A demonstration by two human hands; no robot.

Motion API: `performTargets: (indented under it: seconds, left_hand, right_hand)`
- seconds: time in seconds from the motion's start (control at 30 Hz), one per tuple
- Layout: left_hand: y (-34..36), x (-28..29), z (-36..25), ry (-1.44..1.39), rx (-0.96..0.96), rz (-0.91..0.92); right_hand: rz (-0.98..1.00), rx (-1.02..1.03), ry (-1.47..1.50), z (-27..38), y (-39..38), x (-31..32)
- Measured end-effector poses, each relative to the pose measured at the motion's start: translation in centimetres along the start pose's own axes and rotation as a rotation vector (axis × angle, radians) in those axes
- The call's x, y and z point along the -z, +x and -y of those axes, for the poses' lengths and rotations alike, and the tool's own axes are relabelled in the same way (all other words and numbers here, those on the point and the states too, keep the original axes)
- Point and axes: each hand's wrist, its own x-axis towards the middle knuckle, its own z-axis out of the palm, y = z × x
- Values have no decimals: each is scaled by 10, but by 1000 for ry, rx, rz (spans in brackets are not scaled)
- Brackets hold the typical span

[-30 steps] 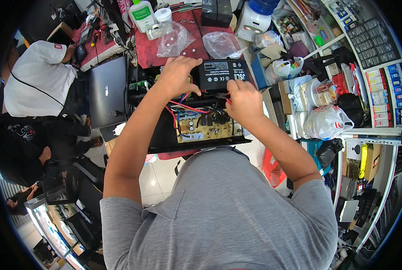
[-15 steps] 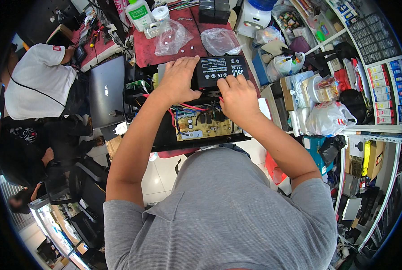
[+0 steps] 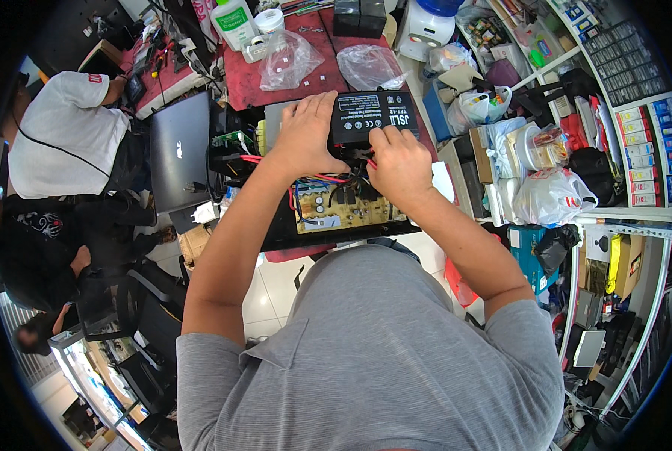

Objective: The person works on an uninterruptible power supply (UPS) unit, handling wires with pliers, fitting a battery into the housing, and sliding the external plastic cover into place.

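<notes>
A black box-shaped battery [image 3: 373, 119] with white print sits at the far side of an open black casing [image 3: 317, 239]. My left hand [image 3: 306, 139] lies over the casing beside the battery's left end, fingers stretched and thumb spread toward the middle. At the battery's near edge my right hand [image 3: 400, 164] has its fingers curled together around a red wire [image 3: 370, 161]; the wire's end is hidden. Below both hands is a tan circuit board [image 3: 351, 212] with several coloured wires. A green board [image 3: 232, 143] and red leads show left of my left hand.
The casing rests on a red-topped table [image 3: 313, 79]. Beyond it are plastic bags [image 3: 367, 66], a white-and-green bottle [image 3: 234, 24] and dark blocks [image 3: 358, 19]. A laptop [image 3: 180, 154] stands left, near a seated person in white. Crowded shelves [image 3: 576, 52] line the right.
My left thumb has moved right and nearer to me, toward the wires. The casing has shifted slightly right. My right hand stays at the battery's near edge with its fingers curled.
</notes>
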Motion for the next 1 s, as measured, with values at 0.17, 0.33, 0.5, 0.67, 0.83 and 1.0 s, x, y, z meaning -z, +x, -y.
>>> performTargets:
  seconds: [0.17, 0.33, 0.5, 0.67, 0.83, 1.0]
  left_hand:
    - [1, -2, -6, -35, 18, -24]
    - [0, -1, 0, -51, -7, -6]
    - [4, 8, 23, -48, -98, 74]
    - [11, 19, 21, -49, -77, 127]
    - [10, 15, 29, -73, -123, 66]
    - [15, 13, 36, -101, -142, 75]
  right_hand:
    - [-44, -79, 48, 0, -3, -5]
    - [-80, -155, 105, 4, -5, -8]
    - [-75, -173, 104, 6, -6, -7]
    - [-13, -109, -22, 9, -3, 4]
    - [54, -228, 82, 4, -11, 18]
    - [560, -892, 1091, -2, -29, 33]
